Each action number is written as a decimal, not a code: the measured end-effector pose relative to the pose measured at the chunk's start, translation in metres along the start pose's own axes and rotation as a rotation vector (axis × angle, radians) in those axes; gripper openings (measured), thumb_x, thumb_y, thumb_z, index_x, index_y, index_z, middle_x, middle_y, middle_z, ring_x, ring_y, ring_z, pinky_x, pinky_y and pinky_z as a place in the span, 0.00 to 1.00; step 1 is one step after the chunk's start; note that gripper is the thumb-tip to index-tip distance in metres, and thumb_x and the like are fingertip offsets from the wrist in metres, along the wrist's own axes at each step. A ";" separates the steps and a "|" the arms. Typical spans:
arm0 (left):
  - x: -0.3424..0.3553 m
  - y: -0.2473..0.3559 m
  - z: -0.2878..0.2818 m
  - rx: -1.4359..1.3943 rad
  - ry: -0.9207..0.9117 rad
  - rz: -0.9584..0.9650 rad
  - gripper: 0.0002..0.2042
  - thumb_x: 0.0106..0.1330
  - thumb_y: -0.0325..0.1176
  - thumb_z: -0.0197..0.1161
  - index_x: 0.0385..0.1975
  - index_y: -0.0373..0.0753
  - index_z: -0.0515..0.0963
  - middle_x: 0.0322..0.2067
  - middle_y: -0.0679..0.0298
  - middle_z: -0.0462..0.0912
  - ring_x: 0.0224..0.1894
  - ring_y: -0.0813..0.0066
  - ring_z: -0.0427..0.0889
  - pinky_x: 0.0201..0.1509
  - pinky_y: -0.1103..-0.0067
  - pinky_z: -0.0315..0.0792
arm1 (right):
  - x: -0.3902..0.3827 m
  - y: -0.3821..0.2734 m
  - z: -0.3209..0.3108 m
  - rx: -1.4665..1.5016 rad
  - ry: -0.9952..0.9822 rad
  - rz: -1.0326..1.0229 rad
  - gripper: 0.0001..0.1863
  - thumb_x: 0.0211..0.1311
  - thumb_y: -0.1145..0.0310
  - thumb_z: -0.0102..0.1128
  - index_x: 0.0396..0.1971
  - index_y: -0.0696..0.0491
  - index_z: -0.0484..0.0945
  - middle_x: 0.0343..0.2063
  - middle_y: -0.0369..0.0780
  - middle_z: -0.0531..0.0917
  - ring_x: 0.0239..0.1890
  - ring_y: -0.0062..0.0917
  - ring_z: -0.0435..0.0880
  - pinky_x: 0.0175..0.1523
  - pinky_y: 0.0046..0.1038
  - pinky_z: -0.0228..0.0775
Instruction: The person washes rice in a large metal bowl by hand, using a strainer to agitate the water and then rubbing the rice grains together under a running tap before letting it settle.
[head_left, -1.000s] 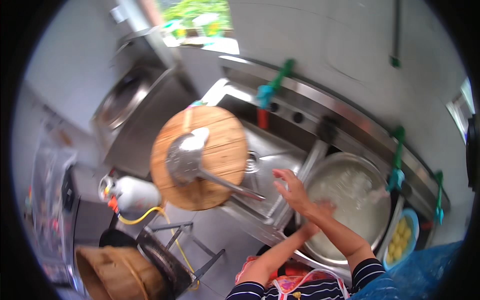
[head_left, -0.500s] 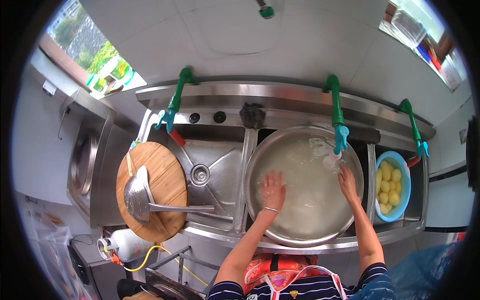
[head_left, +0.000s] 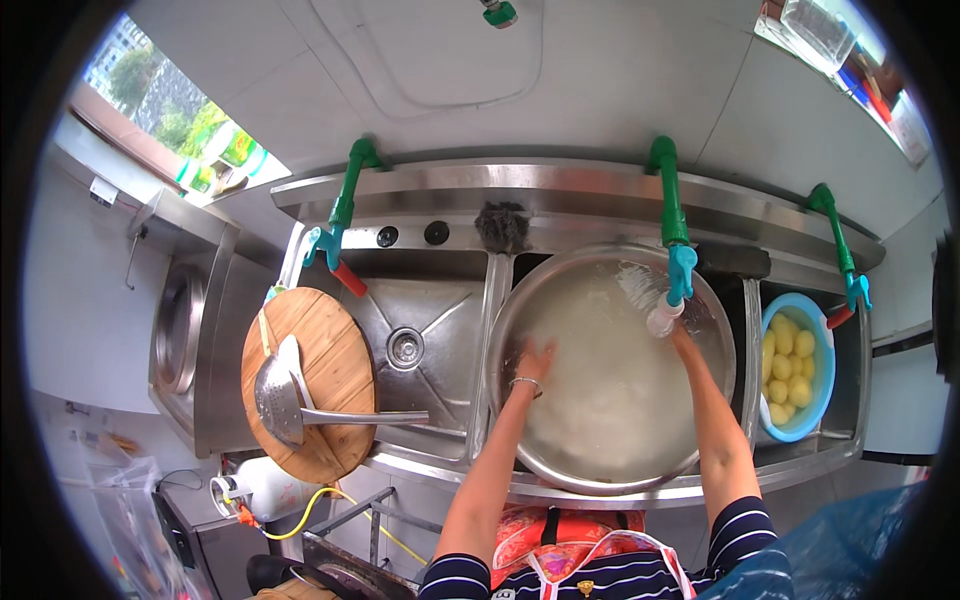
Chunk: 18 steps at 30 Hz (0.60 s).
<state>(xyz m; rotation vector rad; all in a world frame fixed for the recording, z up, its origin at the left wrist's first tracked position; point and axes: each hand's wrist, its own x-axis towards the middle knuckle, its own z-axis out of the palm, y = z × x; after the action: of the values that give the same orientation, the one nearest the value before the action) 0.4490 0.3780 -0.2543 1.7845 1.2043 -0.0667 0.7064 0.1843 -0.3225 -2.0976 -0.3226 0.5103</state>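
A wide steel basin (head_left: 606, 484) of cloudy water fills the middle sink bay. My left hand (head_left: 535, 362) is dipped in the water at the basin's left side, fingers apart, holding nothing that I can see. My right hand (head_left: 679, 337) reaches up to the pale nozzle (head_left: 662, 320) below the middle green-and-blue tap (head_left: 680, 268); its fingers are mostly hidden there, so whether it grips the nozzle cannot be made out.
A round wooden board (head_left: 330, 350) with a steel strainer ladle (head_left: 280, 405) overhangs the left bay (head_left: 440, 350). A blue tub (head_left: 810, 420) of peeled potatoes stands at right. A gas cylinder (head_left: 270, 490) with yellow hose sits lower left. Windows are in both upper corners.
The view has swung round to face the sink squarely. My hands have drawn apart toward opposite sides of the basin. Since half a second ago both have moved farther forward, the right under the nozzle.
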 end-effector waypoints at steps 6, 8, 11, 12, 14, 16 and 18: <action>0.006 0.003 -0.006 -0.127 -0.092 -0.075 0.44 0.44 0.62 0.50 0.52 0.30 0.50 0.52 0.47 0.55 0.55 0.55 0.54 0.55 0.74 0.53 | -0.022 -0.049 0.006 -0.147 -0.259 0.306 0.19 0.54 0.60 0.37 0.41 0.58 0.63 0.40 0.46 0.69 0.44 0.33 0.66 0.44 0.32 0.58; 0.005 0.007 -0.005 -0.201 -0.117 -0.075 0.46 0.42 0.61 0.53 0.52 0.29 0.49 0.52 0.48 0.55 0.55 0.57 0.55 0.55 0.75 0.53 | -0.029 -0.063 0.004 -0.165 -0.305 0.368 0.20 0.54 0.59 0.37 0.42 0.58 0.62 0.41 0.46 0.68 0.44 0.32 0.65 0.45 0.32 0.58; 0.000 0.024 -0.007 -0.261 -0.152 -0.133 0.46 0.40 0.59 0.57 0.52 0.28 0.49 0.52 0.49 0.56 0.54 0.60 0.57 0.54 0.76 0.54 | -0.039 -0.080 0.001 -0.175 -0.353 0.436 0.21 0.55 0.59 0.36 0.43 0.58 0.62 0.42 0.45 0.68 0.46 0.31 0.64 0.46 0.32 0.57; 0.000 0.026 -0.008 -0.273 -0.160 -0.164 0.47 0.40 0.58 0.58 0.52 0.27 0.49 0.52 0.49 0.56 0.54 0.61 0.58 0.54 0.76 0.54 | -0.043 -0.085 0.002 -0.184 -0.369 0.449 0.21 0.55 0.59 0.36 0.44 0.58 0.61 0.42 0.45 0.68 0.46 0.31 0.64 0.47 0.32 0.57; 0.003 0.025 -0.005 -0.307 -0.195 -0.159 0.46 0.40 0.56 0.60 0.52 0.27 0.49 0.51 0.49 0.58 0.53 0.63 0.59 0.53 0.77 0.56 | -0.050 -0.096 0.004 -0.191 -0.402 0.478 0.22 0.56 0.58 0.35 0.45 0.58 0.61 0.43 0.45 0.67 0.47 0.30 0.63 0.47 0.32 0.56; 0.002 0.028 -0.005 -0.336 -0.211 -0.137 0.45 0.40 0.54 0.61 0.51 0.26 0.50 0.50 0.50 0.59 0.51 0.65 0.61 0.52 0.77 0.57 | -0.062 -0.110 0.004 -0.199 -0.424 0.514 0.23 0.56 0.58 0.34 0.46 0.58 0.60 0.44 0.44 0.67 0.48 0.29 0.63 0.48 0.31 0.56; -0.003 0.034 -0.009 -0.361 -0.201 -0.100 0.44 0.40 0.52 0.62 0.51 0.26 0.50 0.48 0.51 0.61 0.50 0.65 0.63 0.50 0.77 0.59 | -0.072 -0.126 0.008 -0.205 -0.448 0.539 0.23 0.56 0.58 0.34 0.47 0.58 0.60 0.45 0.44 0.67 0.49 0.29 0.62 0.49 0.31 0.55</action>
<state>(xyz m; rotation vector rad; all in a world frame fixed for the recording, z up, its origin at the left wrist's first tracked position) 0.4684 0.3801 -0.2249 1.3704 1.0832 -0.0791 0.6355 0.2288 -0.2037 -2.2509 -0.0536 1.3232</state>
